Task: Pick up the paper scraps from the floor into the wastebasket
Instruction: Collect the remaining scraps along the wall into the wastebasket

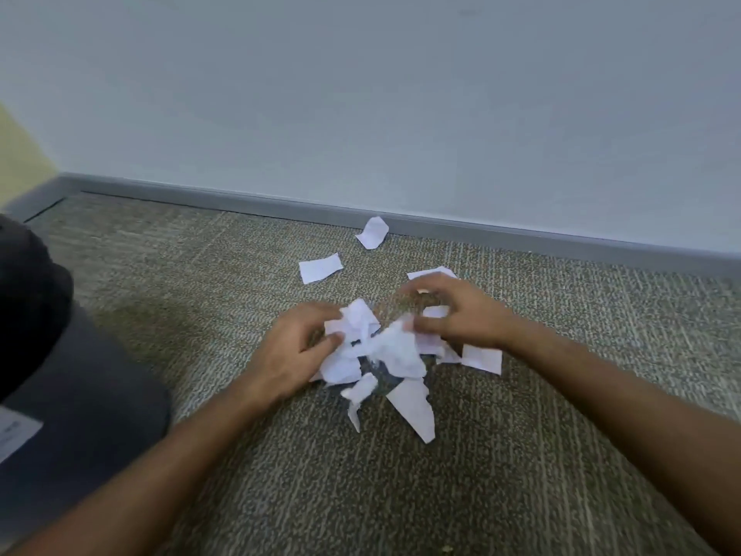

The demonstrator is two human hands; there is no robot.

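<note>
A pile of white paper scraps (385, 351) lies on the carpet in the middle of the view. My left hand (292, 351) grips the pile's left side, fingers curled round crumpled scraps. My right hand (453, 315) pinches scraps at the pile's right side, thumb against the paper. Loose scraps lie apart: one (320, 267) behind the pile, one (372, 232) by the baseboard, one (483, 358) under my right wrist, and a long one (413, 407) in front. The dark grey wastebasket (68, 395) with a black liner stands at the left edge.
Speckled grey-brown carpet (521, 455) covers the floor. A grey baseboard (521, 234) runs along a pale wall behind the scraps. A white label (16, 431) sticks to the wastebasket's side.
</note>
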